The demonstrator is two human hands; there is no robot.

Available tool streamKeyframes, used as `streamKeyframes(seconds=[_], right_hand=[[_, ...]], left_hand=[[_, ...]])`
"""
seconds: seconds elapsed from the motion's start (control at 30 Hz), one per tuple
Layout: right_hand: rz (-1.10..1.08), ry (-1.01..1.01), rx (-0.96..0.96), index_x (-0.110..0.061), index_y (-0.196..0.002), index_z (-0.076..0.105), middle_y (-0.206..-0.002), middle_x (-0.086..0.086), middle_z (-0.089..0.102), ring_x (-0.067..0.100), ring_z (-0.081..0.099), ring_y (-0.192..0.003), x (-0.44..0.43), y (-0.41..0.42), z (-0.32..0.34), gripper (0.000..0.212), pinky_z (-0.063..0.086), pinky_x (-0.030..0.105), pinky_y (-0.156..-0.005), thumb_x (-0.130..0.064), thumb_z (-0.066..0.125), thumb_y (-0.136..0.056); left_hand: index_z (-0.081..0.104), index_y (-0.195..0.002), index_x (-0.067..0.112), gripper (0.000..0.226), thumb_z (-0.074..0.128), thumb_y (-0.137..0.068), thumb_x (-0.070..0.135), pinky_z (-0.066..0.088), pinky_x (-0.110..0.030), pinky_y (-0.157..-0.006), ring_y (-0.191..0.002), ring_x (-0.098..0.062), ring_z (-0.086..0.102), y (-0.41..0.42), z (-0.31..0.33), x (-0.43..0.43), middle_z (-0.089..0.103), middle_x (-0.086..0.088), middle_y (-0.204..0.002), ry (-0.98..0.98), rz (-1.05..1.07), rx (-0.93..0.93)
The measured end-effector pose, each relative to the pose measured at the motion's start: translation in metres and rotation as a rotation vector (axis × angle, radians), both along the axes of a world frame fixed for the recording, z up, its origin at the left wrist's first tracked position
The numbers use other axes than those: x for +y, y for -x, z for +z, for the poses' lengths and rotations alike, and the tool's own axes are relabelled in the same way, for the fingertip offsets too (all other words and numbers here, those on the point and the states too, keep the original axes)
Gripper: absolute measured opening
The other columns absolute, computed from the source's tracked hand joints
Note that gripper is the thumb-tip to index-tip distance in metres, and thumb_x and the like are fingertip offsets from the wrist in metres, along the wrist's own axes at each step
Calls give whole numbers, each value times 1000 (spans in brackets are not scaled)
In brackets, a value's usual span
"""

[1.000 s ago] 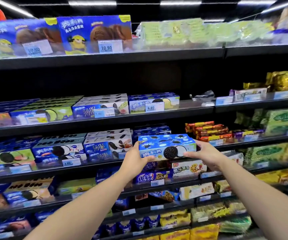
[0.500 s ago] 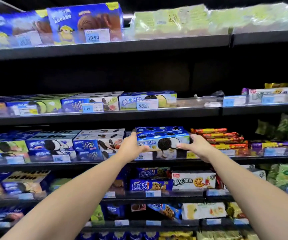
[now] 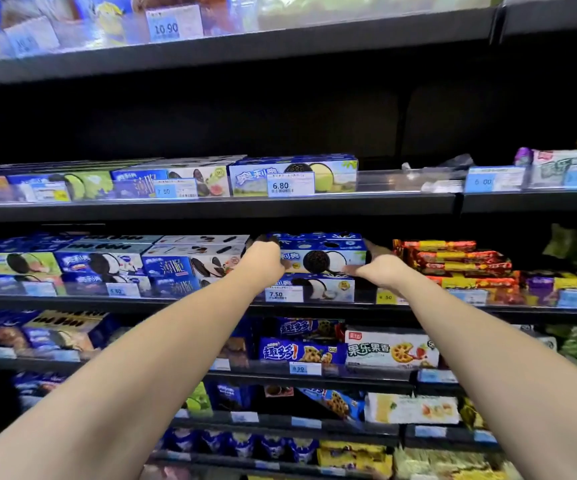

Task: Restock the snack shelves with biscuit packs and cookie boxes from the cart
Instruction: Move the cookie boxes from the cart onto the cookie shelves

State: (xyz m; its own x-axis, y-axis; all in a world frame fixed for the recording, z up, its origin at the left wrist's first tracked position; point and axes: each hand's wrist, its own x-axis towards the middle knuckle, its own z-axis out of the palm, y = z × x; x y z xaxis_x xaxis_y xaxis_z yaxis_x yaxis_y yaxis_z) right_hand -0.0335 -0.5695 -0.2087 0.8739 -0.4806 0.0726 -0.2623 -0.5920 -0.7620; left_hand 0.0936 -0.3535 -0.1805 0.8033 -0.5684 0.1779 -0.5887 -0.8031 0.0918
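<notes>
I hold a blue cookie box between both hands, arms stretched out to the middle shelf. My left hand is wrapped round the box's left end, fingers curled over the top corner. My right hand grips the right end, with the thumb lying along the lower front edge and the fingers reaching round the side. Neither hand is spread; both are closed on the box.

The box lies level with its long front facing me, a dark sandwich cookie printed on it. It sits on top of a second blue box of the same kind, which stands on the shelf behind a price tag reading 7.50. I cannot tell whether the upper box rests its full weight there.

Just left of my left hand is a stack of white and blue boxes. Just right of my right hand is a pile of red and yellow packs.

On the shelf above, a flat blue and green box stands behind a tag marked 6.80. On the shelf below, between my forearms, are a blue chip cookie box and, beside it on the right, a white biscuit box.
</notes>
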Motion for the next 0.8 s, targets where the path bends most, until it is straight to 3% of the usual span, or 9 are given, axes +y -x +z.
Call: streamKeyframes(seconds=[0.03,0.1,0.2,0.3,0.37,0.43,0.5,0.63,0.8], right_hand=[[-2,25,17,-25,-152,35,-137,6,59,18,55,-102,1,-3,1,78,39,25,-83,-33,77,-87],[-10,84,42,-24,-152,37,-141,7,57,24,58,-112,4,-9,3,71,39,24,-84,-31,72,-91],[-75,196,48,-18,-143,51,-136,10,61,30,60,-118,9,-16,3,57,44,25,-87,-34,70,-93],[-189,211,-29,-13,-119,61,-116,10,63,31,62,-108,12,-19,0,40,49,30,-85,-32,76,-87],[-218,179,-101,-16,-97,59,-97,3,61,28,64,-97,13,-19,-3,23,44,27,-75,-25,77,-86],[-210,190,-90,-21,-89,58,-93,-1,65,23,63,-90,14,-18,-4,16,45,25,-74,-25,73,-89],[-202,229,-55,-24,-95,64,-102,0,70,20,63,-89,15,-17,-4,5,50,27,-79,-27,68,-93],[-170,242,-93,-17,-122,68,-119,6,69,25,64,-108,26,-9,-6,28,52,36,-97,-17,60,-95],[-204,335,-34,-17,-121,71,-116,9,70,30,65,-105,60,6,-1,30,53,38,-94,-17,56,-96]], left_hand=[[54,-131,0,43,57,-100,30,49,-37,-74,-100,-34,60,1,-3,-2,64,-15,-101,20,11,-18],[43,-141,6,52,61,-96,26,47,-46,-94,-129,-39,42,4,-10,-4,46,-19,-137,77,15,-115],[47,-131,9,47,67,-88,18,46,-46,-90,-120,-37,41,10,-19,-5,47,-15,-130,117,-37,-338],[54,-127,8,33,54,-96,19,43,-47,-94,-120,-37,46,13,-31,-10,53,-15,-127,130,-144,-240],[56,-128,9,32,49,-99,23,43,-46,-96,-121,-36,47,14,-34,-11,53,-12,-128,150,-157,-169],[57,-131,12,35,47,-99,24,43,-46,-99,-122,-35,47,13,-35,-12,52,-10,-132,181,-134,-126],[58,-132,14,37,46,-99,25,45,-46,-100,-122,-34,47,13,-36,-11,51,-8,-134,177,-113,-84],[62,-126,15,35,46,-98,28,47,-46,-94,-117,-34,52,17,-39,-6,56,-7,-130,153,-126,-75],[62,-124,15,33,44,-100,30,47,-46,-90,-106,-32,59,25,-36,17,63,-9,-121,157,-217,-98]])
